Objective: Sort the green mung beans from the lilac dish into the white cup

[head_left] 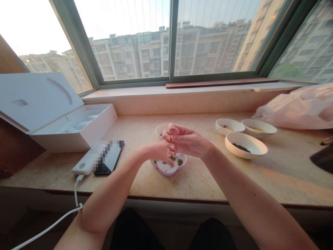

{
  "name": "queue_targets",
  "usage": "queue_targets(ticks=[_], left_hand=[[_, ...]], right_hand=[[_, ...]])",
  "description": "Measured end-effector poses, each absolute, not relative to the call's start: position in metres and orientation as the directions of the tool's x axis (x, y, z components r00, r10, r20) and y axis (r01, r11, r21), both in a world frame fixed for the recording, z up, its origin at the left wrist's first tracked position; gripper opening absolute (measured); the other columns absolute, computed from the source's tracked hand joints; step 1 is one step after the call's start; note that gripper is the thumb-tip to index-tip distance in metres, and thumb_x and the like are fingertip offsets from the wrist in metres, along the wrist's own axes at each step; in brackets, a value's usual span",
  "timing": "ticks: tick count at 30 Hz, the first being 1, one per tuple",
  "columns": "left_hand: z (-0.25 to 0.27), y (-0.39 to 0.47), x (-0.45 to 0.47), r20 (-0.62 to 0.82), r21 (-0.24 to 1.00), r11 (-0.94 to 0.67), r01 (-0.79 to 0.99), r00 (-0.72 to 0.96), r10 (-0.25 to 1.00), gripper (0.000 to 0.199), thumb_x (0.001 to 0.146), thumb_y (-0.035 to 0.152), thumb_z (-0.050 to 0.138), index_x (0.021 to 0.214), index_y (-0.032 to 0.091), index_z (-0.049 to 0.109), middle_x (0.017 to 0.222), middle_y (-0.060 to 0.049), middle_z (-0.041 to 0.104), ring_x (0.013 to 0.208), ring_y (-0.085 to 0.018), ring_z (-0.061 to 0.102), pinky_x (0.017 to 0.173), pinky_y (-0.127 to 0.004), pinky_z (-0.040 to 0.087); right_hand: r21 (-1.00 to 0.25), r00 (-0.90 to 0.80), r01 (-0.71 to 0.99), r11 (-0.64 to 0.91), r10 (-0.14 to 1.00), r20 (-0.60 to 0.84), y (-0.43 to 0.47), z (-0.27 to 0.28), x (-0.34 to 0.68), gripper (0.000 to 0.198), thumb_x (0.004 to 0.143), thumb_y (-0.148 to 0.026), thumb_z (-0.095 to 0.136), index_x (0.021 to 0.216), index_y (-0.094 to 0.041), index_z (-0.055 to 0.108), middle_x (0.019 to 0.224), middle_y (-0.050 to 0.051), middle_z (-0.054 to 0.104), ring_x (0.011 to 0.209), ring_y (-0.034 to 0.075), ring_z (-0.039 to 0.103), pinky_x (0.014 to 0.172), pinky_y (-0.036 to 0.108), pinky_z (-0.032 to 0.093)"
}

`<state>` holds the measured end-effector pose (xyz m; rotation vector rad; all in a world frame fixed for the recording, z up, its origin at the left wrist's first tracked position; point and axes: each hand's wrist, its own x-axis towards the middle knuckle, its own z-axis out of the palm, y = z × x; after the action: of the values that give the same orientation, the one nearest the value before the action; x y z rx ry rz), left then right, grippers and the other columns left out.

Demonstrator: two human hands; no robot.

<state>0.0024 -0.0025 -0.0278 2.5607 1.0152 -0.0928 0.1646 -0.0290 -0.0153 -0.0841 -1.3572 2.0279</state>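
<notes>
Over a lobed white tray (pixel 166 169) with a pale purple edge, my two hands meet at the fingertips. Small green beans (pixel 180 162) lie in the tray's sections. My left hand (pixel 162 151) is palm down, several fingers bent and one digit pointing apart towards the tray, with nothing visible in its grasp. My right hand (pixel 191 141) is turned with its fingers curled and the tips pinched together; a tiny brownish thing seems to show there, too small to name. Behind the hands, a white bowl (pixel 159 130) is partly hidden, its contents mostly covered.
Three white bowls stand at right; the nearest bowl (pixel 256 150) holds dark bits. A plastic bag (pixel 299 107) lies behind them. At left are an open white box (pixel 99 119), a phone (pixel 110 163) and a power bank (pixel 82 166) with a white cable (pixel 52 224).
</notes>
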Motion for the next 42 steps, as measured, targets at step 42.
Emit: queue_targets(ticks=[42], left_hand=[[-0.02, 0.007, -0.001, -0.131, 0.848, -0.454, 0.271, 0.939, 0.317, 0.017, 0.078, 0.031, 0.079, 0.082, 0.017, 0.071, 0.077, 0.0, 0.066, 0.071, -0.011, 0.058, 0.066, -0.023, 0.045]], right_hand=[[-0.636, -0.142, 0.621, 0.458, 0.864, 0.483, 0.021, -0.053, 0.168, 0.014, 0.088, -0.01, 0.049, 0.083, -0.021, 0.056, 0.089, 0.004, 0.064, 0.081, 0.018, 0.058, 0.078, 0.032, 0.043]])
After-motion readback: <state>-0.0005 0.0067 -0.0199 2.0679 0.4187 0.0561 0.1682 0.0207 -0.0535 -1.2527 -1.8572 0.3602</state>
